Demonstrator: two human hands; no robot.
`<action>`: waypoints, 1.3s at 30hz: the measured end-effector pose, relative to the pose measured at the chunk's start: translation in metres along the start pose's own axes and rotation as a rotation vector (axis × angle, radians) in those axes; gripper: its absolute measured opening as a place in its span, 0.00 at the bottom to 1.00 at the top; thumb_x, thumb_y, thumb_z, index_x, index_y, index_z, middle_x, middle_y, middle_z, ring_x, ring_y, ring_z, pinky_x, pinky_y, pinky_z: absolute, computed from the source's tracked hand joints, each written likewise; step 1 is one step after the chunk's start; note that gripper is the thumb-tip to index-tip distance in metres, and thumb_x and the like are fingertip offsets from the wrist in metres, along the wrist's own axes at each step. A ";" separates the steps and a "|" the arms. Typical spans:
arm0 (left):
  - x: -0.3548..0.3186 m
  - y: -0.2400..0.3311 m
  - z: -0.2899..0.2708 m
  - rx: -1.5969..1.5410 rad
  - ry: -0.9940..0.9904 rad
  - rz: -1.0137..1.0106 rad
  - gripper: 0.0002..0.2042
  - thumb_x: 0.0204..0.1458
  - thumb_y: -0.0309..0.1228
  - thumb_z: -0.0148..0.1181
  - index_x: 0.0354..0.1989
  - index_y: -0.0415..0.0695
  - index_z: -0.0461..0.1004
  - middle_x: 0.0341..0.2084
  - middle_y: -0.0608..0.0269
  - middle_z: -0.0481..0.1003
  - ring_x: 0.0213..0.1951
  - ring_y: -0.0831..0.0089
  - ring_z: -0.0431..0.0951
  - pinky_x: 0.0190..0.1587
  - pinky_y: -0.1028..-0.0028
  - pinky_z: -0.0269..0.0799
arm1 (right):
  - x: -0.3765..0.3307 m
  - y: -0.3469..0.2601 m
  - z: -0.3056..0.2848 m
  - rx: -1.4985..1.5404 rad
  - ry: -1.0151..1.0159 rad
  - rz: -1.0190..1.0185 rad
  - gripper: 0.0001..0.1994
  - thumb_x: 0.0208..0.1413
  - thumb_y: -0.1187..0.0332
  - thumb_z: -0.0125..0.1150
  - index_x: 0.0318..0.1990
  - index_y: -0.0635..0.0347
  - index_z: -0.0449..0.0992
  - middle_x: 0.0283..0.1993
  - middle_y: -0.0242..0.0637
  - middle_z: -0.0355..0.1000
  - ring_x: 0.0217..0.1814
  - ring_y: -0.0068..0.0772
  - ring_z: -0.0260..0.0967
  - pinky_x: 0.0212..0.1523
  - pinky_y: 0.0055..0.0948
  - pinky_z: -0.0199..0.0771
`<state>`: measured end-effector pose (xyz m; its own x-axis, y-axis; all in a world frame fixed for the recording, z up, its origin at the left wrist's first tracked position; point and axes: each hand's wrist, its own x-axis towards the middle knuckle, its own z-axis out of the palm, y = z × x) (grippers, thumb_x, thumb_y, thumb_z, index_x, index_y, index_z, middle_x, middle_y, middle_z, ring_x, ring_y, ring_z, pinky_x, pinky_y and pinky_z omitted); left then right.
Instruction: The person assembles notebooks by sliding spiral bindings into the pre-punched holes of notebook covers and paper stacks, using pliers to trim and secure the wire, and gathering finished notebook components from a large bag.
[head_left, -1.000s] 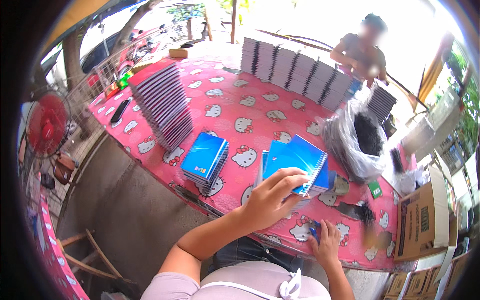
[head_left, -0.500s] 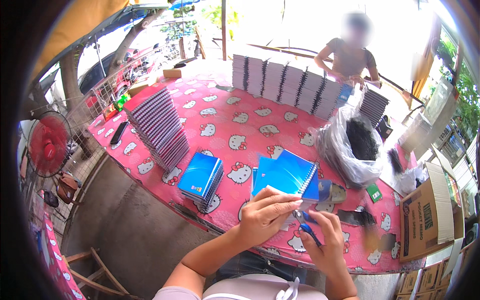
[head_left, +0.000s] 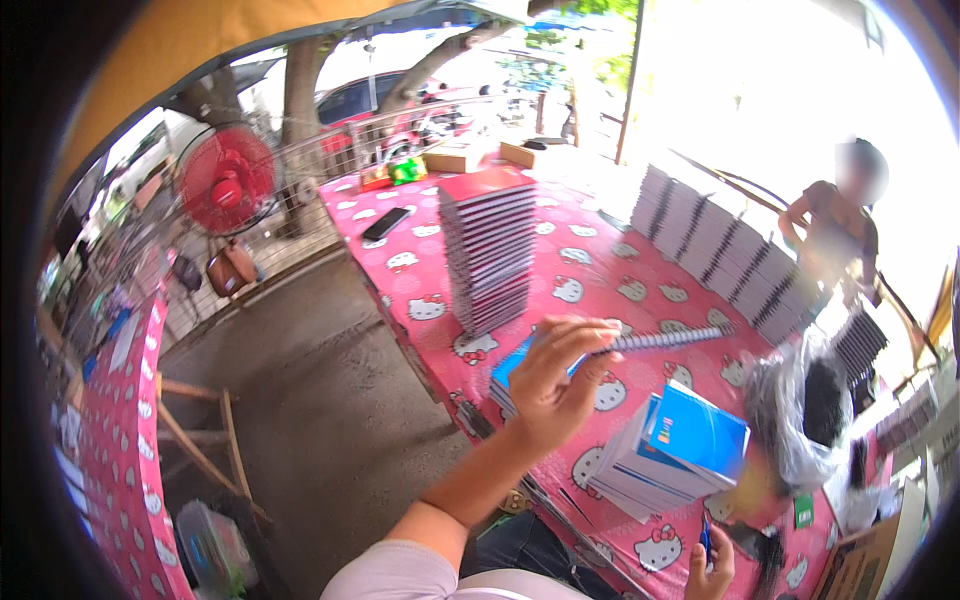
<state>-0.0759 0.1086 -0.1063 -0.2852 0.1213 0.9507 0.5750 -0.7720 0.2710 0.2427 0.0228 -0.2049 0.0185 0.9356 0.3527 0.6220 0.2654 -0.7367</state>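
Note:
My left hand (head_left: 558, 385) pinches a spiral-bound notebook (head_left: 672, 339) by one end, seen nearly edge-on with its wire coil uppermost. Partly behind that hand is a short stack of blue notebooks (head_left: 506, 377) on the table. Low in the picture, my right hand (head_left: 708, 572) is closed on blue-handled pliers (head_left: 706, 538), mostly hidden by the fingers. Nearer this hand stands a pile of blue-covered notebooks (head_left: 700, 438), its white page edges facing left.
A tall stack of red-topped spiral notebooks (head_left: 488, 250) rises from the pink patterned table (head_left: 425, 270). White page stacks (head_left: 715, 250) line the far side, near another person (head_left: 840, 225). A plastic bag of black coils (head_left: 795, 400) and a phone (head_left: 386, 224) also lie there.
My left hand has lifted a notebook and carried it left, toward the short blue stack. My right hand, with the pliers, has dropped lower and away from it. The view has swung left.

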 end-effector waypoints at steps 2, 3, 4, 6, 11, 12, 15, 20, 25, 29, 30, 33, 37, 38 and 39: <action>0.025 -0.017 -0.030 0.174 -0.026 0.208 0.10 0.47 0.19 0.61 0.39 0.39 0.73 0.31 0.56 0.77 0.32 0.67 0.75 0.36 0.69 0.70 | -0.016 0.050 0.014 -0.337 -0.023 -0.158 0.16 0.50 0.67 0.65 0.47 0.59 0.76 0.43 0.44 0.75 0.46 0.41 0.73 0.43 0.37 0.74; 0.035 -0.023 -0.036 0.222 -0.078 0.244 0.09 0.49 0.22 0.60 0.39 0.39 0.73 0.31 0.55 0.77 0.32 0.66 0.75 0.35 0.69 0.70 | -0.017 0.067 0.021 -0.500 -0.022 -0.238 0.17 0.51 0.66 0.65 0.48 0.59 0.75 0.45 0.44 0.74 0.48 0.43 0.72 0.44 0.38 0.73; 0.043 -0.031 -0.037 0.266 -0.132 0.274 0.08 0.50 0.24 0.58 0.40 0.40 0.73 0.31 0.54 0.77 0.31 0.65 0.75 0.35 0.69 0.70 | -0.016 0.070 0.023 -0.494 -0.003 -0.288 0.17 0.51 0.65 0.65 0.48 0.59 0.75 0.45 0.45 0.73 0.50 0.45 0.70 0.45 0.39 0.73; 0.058 -0.052 -0.036 0.275 -0.360 0.225 0.08 0.53 0.28 0.56 0.40 0.41 0.73 0.31 0.53 0.77 0.31 0.62 0.76 0.35 0.68 0.70 | -0.018 0.067 0.019 -0.489 0.034 -0.370 0.18 0.51 0.63 0.65 0.47 0.60 0.75 0.46 0.48 0.72 0.52 0.50 0.68 0.47 0.41 0.72; 0.017 -0.123 -0.018 0.221 -1.094 -0.242 0.09 0.55 0.30 0.53 0.41 0.40 0.72 0.29 0.52 0.75 0.31 0.55 0.76 0.39 0.63 0.73 | 0.014 0.148 -0.039 -0.708 0.202 -0.290 0.26 0.48 0.55 0.67 0.50 0.65 0.73 0.53 0.52 0.67 0.58 0.58 0.61 0.56 0.49 0.64; -0.012 -0.144 -0.021 0.184 -1.115 -0.216 0.09 0.56 0.30 0.52 0.41 0.40 0.72 0.29 0.52 0.75 0.32 0.56 0.76 0.40 0.62 0.73 | 0.010 0.146 -0.051 -0.675 0.226 -0.134 0.26 0.48 0.54 0.67 0.49 0.65 0.73 0.53 0.52 0.67 0.59 0.58 0.60 0.57 0.49 0.63; -0.054 -0.188 -0.014 0.091 -1.105 -0.055 0.09 0.57 0.31 0.51 0.40 0.39 0.72 0.32 0.52 0.76 0.35 0.56 0.77 0.42 0.61 0.73 | 0.015 0.138 -0.079 -0.646 0.351 0.299 0.27 0.48 0.52 0.67 0.49 0.65 0.73 0.52 0.52 0.68 0.59 0.57 0.60 0.57 0.49 0.62; -0.066 -0.194 -0.002 0.193 -1.198 -0.024 0.12 0.60 0.35 0.45 0.44 0.42 0.71 0.36 0.53 0.78 0.39 0.55 0.78 0.42 0.60 0.73 | 0.002 0.203 -0.110 -0.927 0.193 0.566 0.29 0.48 0.54 0.67 0.50 0.69 0.70 0.50 0.52 0.68 0.55 0.55 0.63 0.55 0.47 0.65; -0.062 -0.191 0.000 0.411 -1.360 -0.246 0.12 0.61 0.38 0.44 0.47 0.49 0.70 0.31 0.53 0.79 0.34 0.51 0.79 0.38 0.55 0.74 | -0.002 0.227 -0.124 -0.981 0.153 0.553 0.31 0.47 0.55 0.68 0.50 0.73 0.68 0.48 0.53 0.68 0.51 0.53 0.66 0.52 0.45 0.67; -0.061 -0.196 0.005 0.376 -1.282 -0.235 0.13 0.61 0.40 0.44 0.47 0.51 0.70 0.31 0.53 0.78 0.34 0.50 0.79 0.39 0.54 0.74 | 0.002 0.231 -0.126 -0.839 0.215 0.133 0.31 0.40 0.61 0.71 0.51 0.69 0.68 0.48 0.50 0.67 0.48 0.50 0.66 0.52 0.41 0.65; -0.061 -0.197 0.002 0.393 -1.276 -0.236 0.13 0.61 0.40 0.44 0.48 0.51 0.70 0.31 0.53 0.78 0.34 0.51 0.79 0.39 0.54 0.74 | 0.010 0.218 -0.120 -0.649 0.157 0.235 0.33 0.36 0.64 0.72 0.51 0.70 0.68 0.49 0.52 0.64 0.53 0.53 0.62 0.55 0.44 0.61; -0.064 -0.199 -0.002 0.409 -1.252 -0.200 0.13 0.60 0.39 0.45 0.50 0.51 0.70 0.31 0.53 0.79 0.34 0.52 0.79 0.39 0.55 0.74 | 0.022 0.214 -0.116 -0.796 0.149 0.260 0.32 0.36 0.63 0.73 0.50 0.70 0.68 0.49 0.51 0.65 0.53 0.53 0.62 0.55 0.44 0.61; -0.042 -0.184 0.001 0.273 -1.019 -0.054 0.15 0.59 0.36 0.49 0.53 0.50 0.69 0.33 0.54 0.78 0.34 0.54 0.79 0.40 0.59 0.74 | 0.032 0.220 -0.109 -0.876 0.338 0.076 0.28 0.41 0.57 0.69 0.48 0.65 0.72 0.48 0.51 0.66 0.52 0.55 0.63 0.54 0.46 0.62; -0.027 -0.171 0.001 0.195 -0.965 -0.169 0.15 0.58 0.35 0.50 0.54 0.50 0.68 0.35 0.54 0.78 0.36 0.56 0.79 0.42 0.61 0.74 | 0.033 0.203 -0.106 -0.654 0.161 0.238 0.29 0.44 0.51 0.66 0.50 0.61 0.72 0.51 0.52 0.67 0.56 0.57 0.60 0.57 0.47 0.60; -0.012 -0.157 0.013 0.105 -0.895 -0.273 0.16 0.57 0.34 0.51 0.55 0.49 0.68 0.37 0.54 0.78 0.37 0.57 0.80 0.43 0.63 0.74 | 0.037 0.191 -0.108 -0.442 -0.015 0.391 0.31 0.48 0.44 0.63 0.53 0.57 0.73 0.55 0.53 0.68 0.61 0.59 0.58 0.60 0.49 0.59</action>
<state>-0.1531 0.2365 -0.1588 0.2502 0.7579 0.6025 0.6541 -0.5912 0.4719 0.4469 0.0835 -0.2705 0.3030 0.9485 0.0927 0.8383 -0.2190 -0.4992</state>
